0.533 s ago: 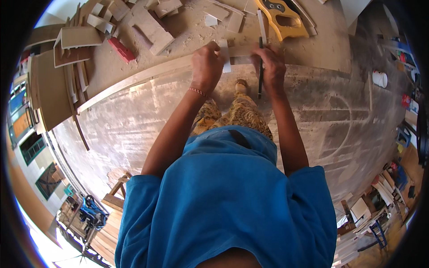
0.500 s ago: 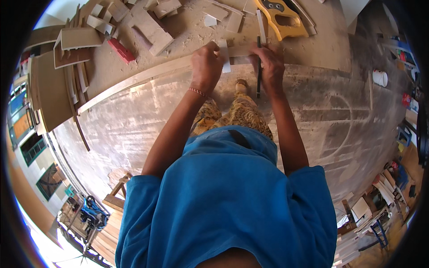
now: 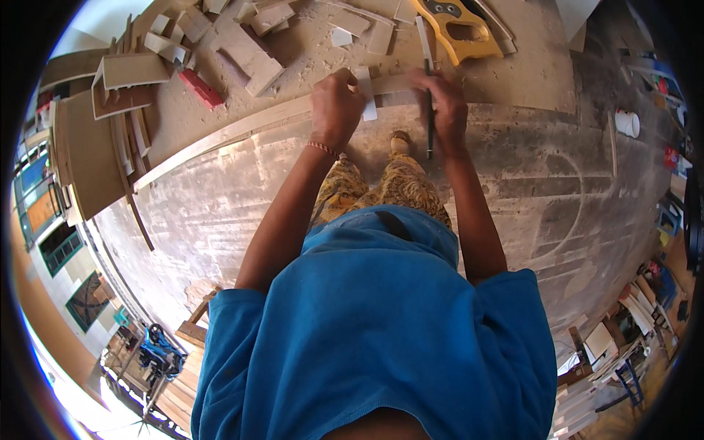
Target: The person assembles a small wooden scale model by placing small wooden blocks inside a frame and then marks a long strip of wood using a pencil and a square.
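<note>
My left hand [image 3: 336, 110] is curled closed at the table's near edge, against a narrow white strip [image 3: 367, 99] that hangs over that edge. Whether its fingers pinch the strip is hidden. My right hand [image 3: 447, 106], its fingers blurred, is closed around a long thin dark stick [image 3: 430, 139]; I cannot tell the stick's exact kind. The stick points from the table toward my body and sticks out past the edge. A pale wooden strip [image 3: 396, 83] lies along the edge between both hands. Just beyond my right hand is a handsaw with a yellow handle [image 3: 480, 48].
Wood offcuts [image 3: 262, 72] and shavings are scattered over the tabletop [image 3: 524, 77]. A red tool [image 3: 199, 89] lies to the left, near an angled wooden piece [image 3: 132, 71] and stacked boards. A white bucket [image 3: 627, 123] stands on the floor at right.
My right hand's fingers have shifted slightly on the dark stick, which has tilted a little. My left hand stays nearly in place beside the white strip.
</note>
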Available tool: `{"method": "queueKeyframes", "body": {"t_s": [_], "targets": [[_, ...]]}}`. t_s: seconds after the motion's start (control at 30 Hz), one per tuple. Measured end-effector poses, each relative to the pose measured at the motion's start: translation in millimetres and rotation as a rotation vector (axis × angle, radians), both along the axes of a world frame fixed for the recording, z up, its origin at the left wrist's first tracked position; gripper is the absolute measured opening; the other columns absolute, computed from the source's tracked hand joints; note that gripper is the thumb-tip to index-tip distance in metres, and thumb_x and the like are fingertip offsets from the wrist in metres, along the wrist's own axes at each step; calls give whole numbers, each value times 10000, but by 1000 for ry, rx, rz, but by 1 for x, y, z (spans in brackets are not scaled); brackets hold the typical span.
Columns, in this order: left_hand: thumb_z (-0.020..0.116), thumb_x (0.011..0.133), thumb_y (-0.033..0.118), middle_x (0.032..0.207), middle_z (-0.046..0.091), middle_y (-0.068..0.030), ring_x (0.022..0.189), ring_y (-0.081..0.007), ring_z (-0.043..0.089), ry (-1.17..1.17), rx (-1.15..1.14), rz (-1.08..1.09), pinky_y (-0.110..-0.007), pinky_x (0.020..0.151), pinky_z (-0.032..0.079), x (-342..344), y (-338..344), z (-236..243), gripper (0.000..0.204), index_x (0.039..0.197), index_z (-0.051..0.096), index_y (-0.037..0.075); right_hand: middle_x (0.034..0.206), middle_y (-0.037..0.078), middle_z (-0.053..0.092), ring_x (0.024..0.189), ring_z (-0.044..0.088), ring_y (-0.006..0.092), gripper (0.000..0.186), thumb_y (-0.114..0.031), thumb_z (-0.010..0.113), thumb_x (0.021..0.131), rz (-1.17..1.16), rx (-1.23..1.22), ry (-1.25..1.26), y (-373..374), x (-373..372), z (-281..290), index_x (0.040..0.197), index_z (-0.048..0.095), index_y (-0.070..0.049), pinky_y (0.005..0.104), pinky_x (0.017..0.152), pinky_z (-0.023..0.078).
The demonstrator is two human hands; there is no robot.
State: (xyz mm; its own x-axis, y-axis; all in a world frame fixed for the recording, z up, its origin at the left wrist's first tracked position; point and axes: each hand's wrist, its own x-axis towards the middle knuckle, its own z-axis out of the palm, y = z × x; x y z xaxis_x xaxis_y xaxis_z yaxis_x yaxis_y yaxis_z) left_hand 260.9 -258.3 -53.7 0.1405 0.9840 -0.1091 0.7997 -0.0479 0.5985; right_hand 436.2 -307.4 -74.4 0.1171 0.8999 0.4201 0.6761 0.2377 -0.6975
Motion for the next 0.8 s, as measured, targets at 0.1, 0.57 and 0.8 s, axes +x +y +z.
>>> {"method": "queueKeyframes", "body": {"t_s": [0.1,0.57,0.8], "targets": [[692,649,61,603,626,-134,581,-206,638,23,31,11,-304,565,480,3,-2,6,205,820,615,-20,922,94,644,890,596,259,172,43,573,760,-43,-27,173,-2,9,3,903,614,-45,340,755,484],[654,609,81,653,613,-178,686,-332,615,46,34,57,-383,662,475,8,-2,7,203,788,595,5,973,106,636,902,610,216,172,-12,571,827,-55,-86,336,-13,12,4,991,619,-30,316,788,484],[612,705,104,648,634,-121,627,-249,636,80,45,-42,-353,590,478,9,-6,9,115,810,611,56,950,107,634,891,591,244,175,-60,611,804,-56,-119,326,-14,11,-3,976,628,-41,333,775,478]]}}
